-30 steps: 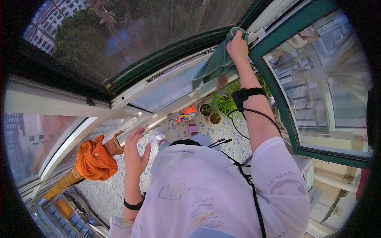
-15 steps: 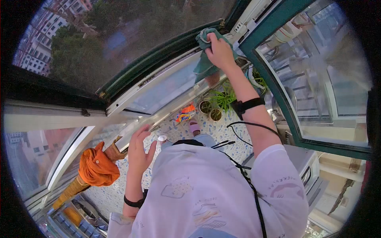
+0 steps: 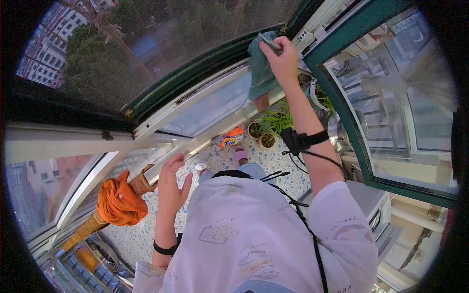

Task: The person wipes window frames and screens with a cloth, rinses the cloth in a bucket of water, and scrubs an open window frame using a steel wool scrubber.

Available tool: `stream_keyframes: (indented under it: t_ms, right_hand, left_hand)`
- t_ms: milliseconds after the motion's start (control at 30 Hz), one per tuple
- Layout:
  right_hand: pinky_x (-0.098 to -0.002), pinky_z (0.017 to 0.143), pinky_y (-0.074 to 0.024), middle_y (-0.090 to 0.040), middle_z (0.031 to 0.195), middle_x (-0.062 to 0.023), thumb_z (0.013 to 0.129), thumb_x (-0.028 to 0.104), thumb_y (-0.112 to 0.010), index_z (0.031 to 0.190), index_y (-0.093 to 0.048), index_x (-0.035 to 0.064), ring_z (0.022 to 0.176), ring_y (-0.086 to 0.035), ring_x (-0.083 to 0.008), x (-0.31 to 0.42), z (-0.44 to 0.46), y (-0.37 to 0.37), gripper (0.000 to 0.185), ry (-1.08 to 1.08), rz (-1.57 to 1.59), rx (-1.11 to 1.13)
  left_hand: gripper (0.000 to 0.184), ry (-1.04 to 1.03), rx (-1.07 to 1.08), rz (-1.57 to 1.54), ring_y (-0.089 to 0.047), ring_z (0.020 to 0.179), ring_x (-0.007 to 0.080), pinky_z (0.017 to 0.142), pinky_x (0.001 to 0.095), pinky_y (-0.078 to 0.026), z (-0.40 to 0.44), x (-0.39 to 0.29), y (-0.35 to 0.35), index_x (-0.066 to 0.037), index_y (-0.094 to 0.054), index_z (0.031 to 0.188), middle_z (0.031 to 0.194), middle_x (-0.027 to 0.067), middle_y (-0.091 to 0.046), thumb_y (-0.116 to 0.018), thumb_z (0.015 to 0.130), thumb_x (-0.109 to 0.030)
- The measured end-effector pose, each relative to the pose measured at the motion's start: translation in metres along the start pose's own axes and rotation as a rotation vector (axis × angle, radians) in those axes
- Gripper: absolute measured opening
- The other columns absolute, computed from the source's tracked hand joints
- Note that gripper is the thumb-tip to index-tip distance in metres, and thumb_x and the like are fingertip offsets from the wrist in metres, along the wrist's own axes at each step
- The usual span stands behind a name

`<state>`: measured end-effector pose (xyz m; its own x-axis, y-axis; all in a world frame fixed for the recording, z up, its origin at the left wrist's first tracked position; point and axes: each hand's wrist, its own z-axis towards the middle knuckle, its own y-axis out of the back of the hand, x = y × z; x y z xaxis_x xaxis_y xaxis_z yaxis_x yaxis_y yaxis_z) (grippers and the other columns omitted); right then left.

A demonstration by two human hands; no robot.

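Observation:
A green cloth (image 3: pixel 261 73) is pinched in my right hand (image 3: pixel 284 57) at the right end of the window sill, and its lower part hangs over the sill's inner side. The dark green window frame (image 3: pixel 195 73) runs along the outer edge there, with the white window track (image 3: pixel 183 103) beside it. My left hand (image 3: pixel 172 181) is held in the air in front of me, thumb and fingers apart, with nothing in it. It is nearest to the white ledge below the window.
An open green-framed window sash (image 3: pixel 342 115) stands at my right. An orange cloth (image 3: pixel 119 199) hangs on a wrapped post at the left. On the speckled floor (image 3: pixel 207 158) are potted plants (image 3: pixel 267 140), an orange Tide bag (image 3: pixel 230 137) and my feet. A black cable (image 3: pixel 312 239) runs down my shirt.
My right hand has shifted slightly to the right with the green cloth, its grip now a pinch at the cloth's upper edge. My left hand has hardly moved.

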<state>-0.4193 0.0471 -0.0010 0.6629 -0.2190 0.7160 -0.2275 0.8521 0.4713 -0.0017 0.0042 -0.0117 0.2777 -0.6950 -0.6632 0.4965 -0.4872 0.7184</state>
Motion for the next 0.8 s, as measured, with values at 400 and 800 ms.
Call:
stream_keyframes:
  t_ms: [400,800]
  right_hand:
    - [-0.0428,0.101,-0.0342,-0.055,0.12,-0.0243,0.073,0.009,-0.065,0.133,-0.039,-0.0047,0.116,-0.045,-0.0402,-0.038,0.015,-0.025,0.067,-0.181,-0.334,-0.245]
    - [-0.0484,0.103,-0.0338,-0.056,0.126,-0.0257,0.078,0.049,-0.059,0.142,-0.02,-0.0101,0.122,-0.045,-0.0416,-0.039,0.04,0.002,0.095,-0.212,-0.872,0.214]
  left_hand:
    - [0.039,-0.022,-0.107,0.039,-0.055,0.112,0.0359,0.094,0.0415,-0.044,-0.004,0.002,0.006,-0.003,-0.05,0.113,0.125,0.0193,-0.055,-0.069,0.079,-0.003]
    - [0.039,0.053,-0.118,0.021,-0.054,0.113,0.0366,0.094,0.0419,-0.044,-0.017,0.0,0.008,-0.003,-0.049,0.113,0.125,0.0198,-0.055,-0.068,0.08,-0.004]
